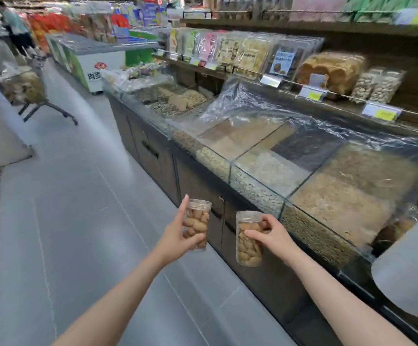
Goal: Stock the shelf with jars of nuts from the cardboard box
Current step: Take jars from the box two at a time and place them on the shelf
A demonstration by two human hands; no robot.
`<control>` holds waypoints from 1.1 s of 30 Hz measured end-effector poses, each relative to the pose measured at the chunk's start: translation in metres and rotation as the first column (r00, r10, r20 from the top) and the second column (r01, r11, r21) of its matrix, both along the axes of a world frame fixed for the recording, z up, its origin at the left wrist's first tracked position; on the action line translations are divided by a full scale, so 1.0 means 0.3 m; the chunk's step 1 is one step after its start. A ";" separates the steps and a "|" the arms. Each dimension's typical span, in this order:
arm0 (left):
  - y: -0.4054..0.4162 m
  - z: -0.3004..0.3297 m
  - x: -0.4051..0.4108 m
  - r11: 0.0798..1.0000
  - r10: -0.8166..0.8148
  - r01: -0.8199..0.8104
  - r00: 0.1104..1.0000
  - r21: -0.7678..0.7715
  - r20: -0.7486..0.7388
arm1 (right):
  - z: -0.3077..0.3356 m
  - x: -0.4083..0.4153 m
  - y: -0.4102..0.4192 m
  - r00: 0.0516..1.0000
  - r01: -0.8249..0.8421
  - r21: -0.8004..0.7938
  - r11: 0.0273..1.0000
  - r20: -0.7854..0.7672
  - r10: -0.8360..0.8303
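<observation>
Two jars of nuts are in the air and neither is on a shelf yet. The left hand (178, 236) curls around a clear jar (197, 224), thumb across the lower front and index finger straight up along its side, lid up, tipped slightly. The right hand (275, 236) pinches a second jar (249, 239) near its upper half, fingers wrapped behind and thumb in front; this jar hangs just to the right of the first and a little lower, the two apart. Take the glass-fronted bulk bins (300, 176) as the landmark: both jars hover out in front of them, over the dark cabinet doors (150, 148) beneath. Behind and above the bins runs the wooden shelf (340, 98), carrying bagged nuts and yellow price tags, well apart from the jars. The cardboard box is not in view, so what remains in it cannot be told. My read: carrying stage, placement still ahead for both jars.
</observation>
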State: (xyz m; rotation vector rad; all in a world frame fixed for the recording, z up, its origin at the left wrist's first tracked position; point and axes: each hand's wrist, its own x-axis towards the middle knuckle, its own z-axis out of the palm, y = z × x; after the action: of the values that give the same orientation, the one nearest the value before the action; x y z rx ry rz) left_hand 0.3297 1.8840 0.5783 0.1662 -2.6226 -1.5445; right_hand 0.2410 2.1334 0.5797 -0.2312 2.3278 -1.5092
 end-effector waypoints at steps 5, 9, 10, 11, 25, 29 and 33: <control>-0.071 0.072 -0.287 0.993 -0.092 0.088 0.995 -0.076 -0.050 | 0.083 -0.160 -0.029 0.988 0.155 -0.023 0.988 -0.019 -0.156; -0.047 0.149 -0.526 0.986 -0.161 0.153 0.980 -0.070 -0.119 | 0.152 -0.316 -0.028 0.973 0.219 -0.045 0.975 -0.066 -0.221; -0.036 0.166 -0.588 0.985 -0.168 0.161 0.977 -0.065 -0.132 | 0.162 -0.361 -0.022 0.968 0.235 -0.046 0.971 -0.082 -0.238; -0.024 0.182 -0.648 0.984 -0.176 0.169 0.972 -0.061 -0.152 | 0.173 -0.406 -0.015 0.963 0.249 -0.058 0.967 -0.092 -0.254; 0.180 0.296 -1.342 0.941 -0.335 0.333 0.889 -0.062 -0.312 | 0.342 -0.958 0.131 0.875 0.422 -0.116 0.899 -0.208 -0.437; 0.252 0.321 -1.520 0.912 -0.405 0.400 0.852 -0.087 -0.332 | 0.368 -1.073 0.208 0.847 0.478 -0.066 0.876 -0.230 -0.480; 0.324 0.346 -1.716 0.847 -0.514 0.529 0.795 -0.046 -0.323 | 0.411 -1.163 0.268 0.791 0.559 -0.060 0.827 -0.261 -0.553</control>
State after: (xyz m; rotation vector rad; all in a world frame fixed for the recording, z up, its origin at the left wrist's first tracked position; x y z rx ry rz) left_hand -0.1851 1.9812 0.6821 -0.8151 -2.4736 -1.5927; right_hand -0.1080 2.2138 0.7029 0.3165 2.7915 -1.8039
